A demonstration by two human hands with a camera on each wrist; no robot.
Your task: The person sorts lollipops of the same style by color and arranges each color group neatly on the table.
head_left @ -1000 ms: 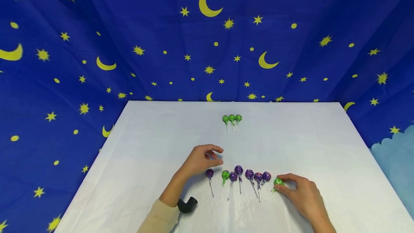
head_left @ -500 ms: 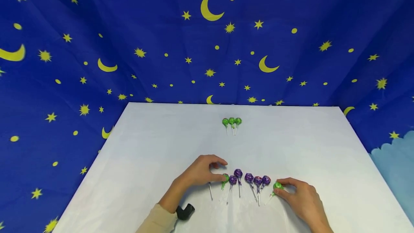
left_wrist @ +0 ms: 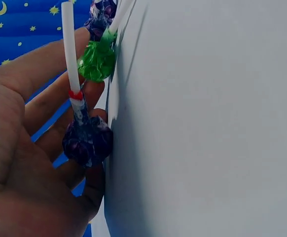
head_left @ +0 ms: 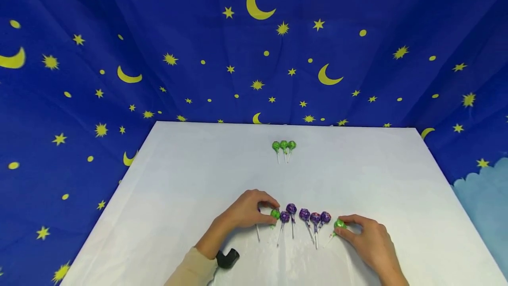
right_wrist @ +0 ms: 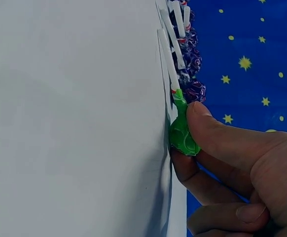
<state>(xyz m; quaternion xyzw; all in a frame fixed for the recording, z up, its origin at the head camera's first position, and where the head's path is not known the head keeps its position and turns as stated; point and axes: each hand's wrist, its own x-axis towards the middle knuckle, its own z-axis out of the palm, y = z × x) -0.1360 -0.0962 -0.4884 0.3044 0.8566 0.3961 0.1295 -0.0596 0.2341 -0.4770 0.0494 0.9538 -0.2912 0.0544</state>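
Left hand [head_left: 250, 208] pinches a green pop [head_left: 275, 214], thumb and fingertip; right hand [head_left: 371, 239] pinches another green pop [head_left: 339, 224] the same way. Five purple pops [head_left: 304, 214] between, a sixth purple pop [left_wrist: 87, 140] partly under the left hand. Partway, I'd judge: three greens [head_left: 284, 144] already grouped by the table's [head_left: 198, 167] far edge, these two left in the row toward the near edge. Both arms reach in from the near side, hands low, fingertips facing each other.

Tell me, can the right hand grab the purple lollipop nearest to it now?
Probably not: the right hand is busy pinching a green lollipop, which sits between it and that purple lollipop.
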